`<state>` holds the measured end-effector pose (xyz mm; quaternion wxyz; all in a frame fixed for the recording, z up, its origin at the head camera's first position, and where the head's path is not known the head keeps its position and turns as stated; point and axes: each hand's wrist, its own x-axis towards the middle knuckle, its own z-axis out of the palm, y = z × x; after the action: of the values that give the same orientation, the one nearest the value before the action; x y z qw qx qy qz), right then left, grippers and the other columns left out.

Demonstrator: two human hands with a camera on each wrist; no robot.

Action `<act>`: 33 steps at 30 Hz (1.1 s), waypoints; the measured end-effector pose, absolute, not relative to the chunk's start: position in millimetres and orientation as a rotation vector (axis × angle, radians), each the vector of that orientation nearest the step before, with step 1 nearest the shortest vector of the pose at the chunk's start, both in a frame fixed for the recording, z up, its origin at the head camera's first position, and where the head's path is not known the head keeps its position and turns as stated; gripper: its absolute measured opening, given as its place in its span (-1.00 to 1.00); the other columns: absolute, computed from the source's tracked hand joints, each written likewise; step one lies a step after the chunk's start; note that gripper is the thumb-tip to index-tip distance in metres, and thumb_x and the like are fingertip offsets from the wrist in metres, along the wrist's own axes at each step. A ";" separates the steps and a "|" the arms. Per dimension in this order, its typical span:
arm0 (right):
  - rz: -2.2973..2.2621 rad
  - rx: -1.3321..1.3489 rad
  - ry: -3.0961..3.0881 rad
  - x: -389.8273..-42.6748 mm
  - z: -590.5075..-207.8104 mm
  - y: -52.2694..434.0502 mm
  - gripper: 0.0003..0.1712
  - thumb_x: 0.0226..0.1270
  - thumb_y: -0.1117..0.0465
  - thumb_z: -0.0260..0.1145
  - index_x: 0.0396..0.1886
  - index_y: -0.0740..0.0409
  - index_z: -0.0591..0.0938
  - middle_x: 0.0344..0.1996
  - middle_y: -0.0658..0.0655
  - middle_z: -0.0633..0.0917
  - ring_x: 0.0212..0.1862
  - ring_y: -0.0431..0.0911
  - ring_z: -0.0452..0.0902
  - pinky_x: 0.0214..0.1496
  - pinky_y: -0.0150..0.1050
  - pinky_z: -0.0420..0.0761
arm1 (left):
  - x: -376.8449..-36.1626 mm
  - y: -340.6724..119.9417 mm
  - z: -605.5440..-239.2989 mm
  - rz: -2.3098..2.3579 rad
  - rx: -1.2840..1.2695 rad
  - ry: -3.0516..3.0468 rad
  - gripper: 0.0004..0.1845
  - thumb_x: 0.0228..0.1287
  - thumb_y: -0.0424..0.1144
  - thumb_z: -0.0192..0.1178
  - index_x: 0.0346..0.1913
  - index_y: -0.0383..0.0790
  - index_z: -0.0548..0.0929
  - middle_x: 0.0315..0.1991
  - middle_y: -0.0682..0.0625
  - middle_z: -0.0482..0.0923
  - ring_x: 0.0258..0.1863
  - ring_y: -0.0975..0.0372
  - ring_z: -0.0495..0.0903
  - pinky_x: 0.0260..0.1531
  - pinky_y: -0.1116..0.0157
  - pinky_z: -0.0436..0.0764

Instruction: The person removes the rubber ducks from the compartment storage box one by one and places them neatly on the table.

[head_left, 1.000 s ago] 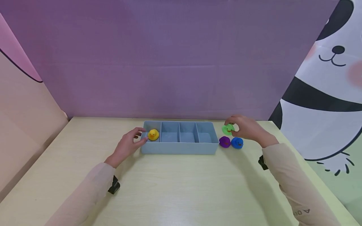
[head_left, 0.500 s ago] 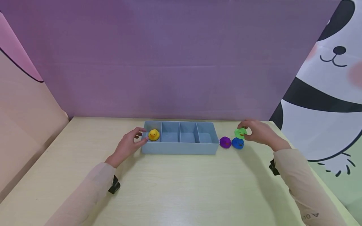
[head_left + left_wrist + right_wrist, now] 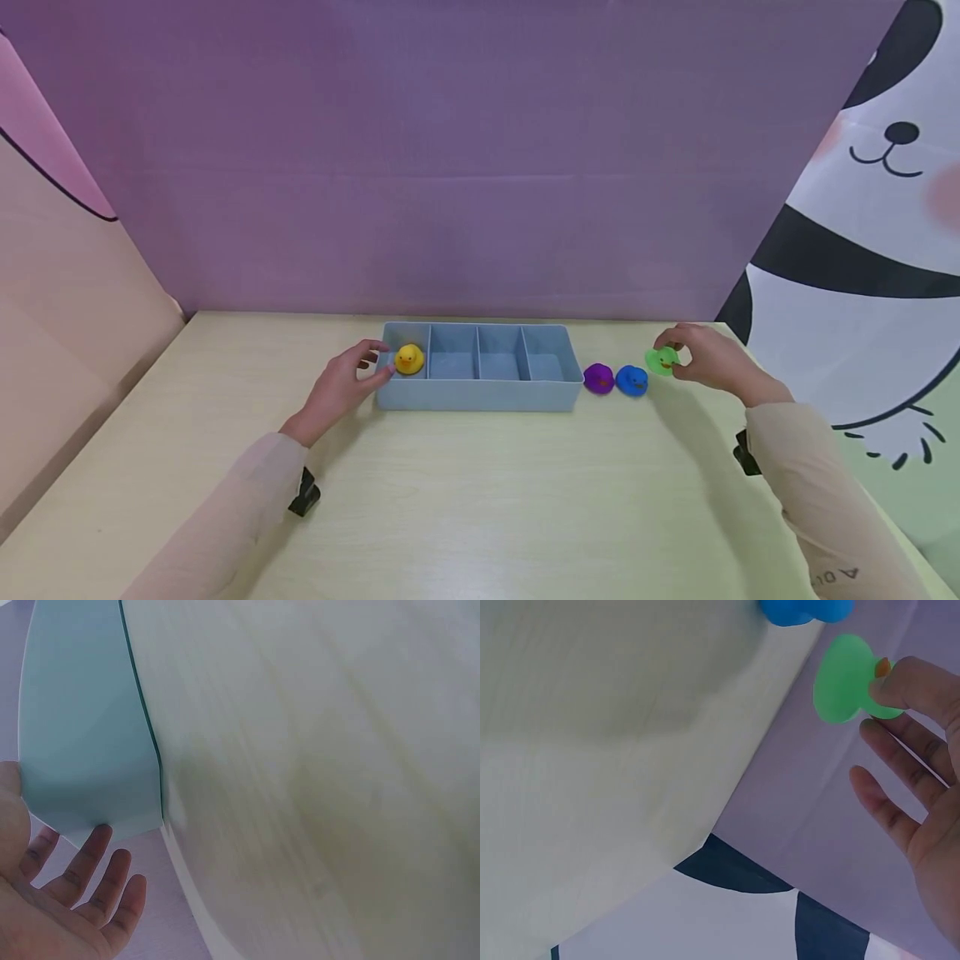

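Observation:
A pale blue box point(image 3: 480, 395) with several compartments stands at the back of the table, a yellow toy duck point(image 3: 409, 359) in its leftmost one. My left hand point(image 3: 347, 382) rests against the box's left end; in the left wrist view its loosely spread fingers point(image 3: 88, 862) touch the end wall and the thumb lies by the rim. To the right of the box, my right hand point(image 3: 712, 360) pinches a green toy duck point(image 3: 662, 361) between thumb and fingers. A purple toy duck point(image 3: 598, 379) and a blue toy duck point(image 3: 632, 381) sit side by side between box and hand.
Light wooden tabletop point(image 3: 480, 500) runs in front of the box. Behind rises a purple backdrop point(image 3: 450, 167), and a panda-printed panel point(image 3: 855, 350) stands along the right side. A black strap shows under each sleeve point(image 3: 810, 475).
My right hand has carried the green duck rightward, from behind the purple and blue ducks to beyond the blue one. The left hand and the box stay as they were.

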<state>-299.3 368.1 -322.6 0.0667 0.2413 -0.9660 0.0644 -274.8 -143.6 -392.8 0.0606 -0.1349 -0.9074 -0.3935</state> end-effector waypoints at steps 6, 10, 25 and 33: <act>0.216 0.716 -2.928 -297.7 -328.7 375.3 -0.65 -0.15 0.42 0.39 -0.25 0.25 0.62 -0.34 0.10 0.64 -0.24 0.01 0.56 -0.14 -0.02 0.57 | -274.3 -142.2 -392.0 -1.204 -0.401 -2.747 -0.56 0.25 -0.07 0.14 0.14 -0.16 0.41 0.08 -0.16 0.49 0.05 -0.07 0.47 0.01 -0.01 0.50; 0.246 0.699 -2.952 -296.0 -333.5 377.2 -0.64 -0.14 0.44 0.38 -0.23 0.27 0.60 -0.32 0.13 0.64 -0.22 0.05 0.56 -0.13 0.01 0.57 | -273.4 -141.8 -390.8 -1.207 -0.398 -2.747 -0.56 0.25 -0.08 0.14 0.14 -0.16 0.42 0.09 -0.16 0.49 0.05 -0.07 0.46 0.01 -0.01 0.50; 0.284 0.664 -2.980 -291.3 -356.2 383.7 -0.65 -0.16 0.47 0.37 -0.26 0.23 0.61 -0.32 0.13 0.64 -0.22 0.05 0.54 -0.14 0.03 0.56 | -272.5 -142.2 -390.7 -1.213 -0.393 -2.748 -0.56 0.25 -0.08 0.14 0.14 -0.14 0.41 0.11 -0.16 0.48 0.06 -0.07 0.46 0.00 -0.01 0.50; 0.290 0.675 -2.970 -290.7 -361.5 385.7 -0.64 -0.17 0.49 0.36 -0.26 0.24 0.60 -0.31 0.15 0.65 -0.22 0.06 0.54 -0.12 0.04 0.56 | -273.2 -142.5 -391.8 -1.208 -0.397 -2.748 -0.56 0.25 -0.09 0.14 0.14 -0.16 0.41 0.11 -0.15 0.48 0.05 -0.06 0.46 -0.01 0.00 0.51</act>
<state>-290.7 385.7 -361.5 0.0411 0.2204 -0.9699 0.0948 -273.2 -142.5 -391.8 0.0570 -0.1308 -0.9061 -0.3984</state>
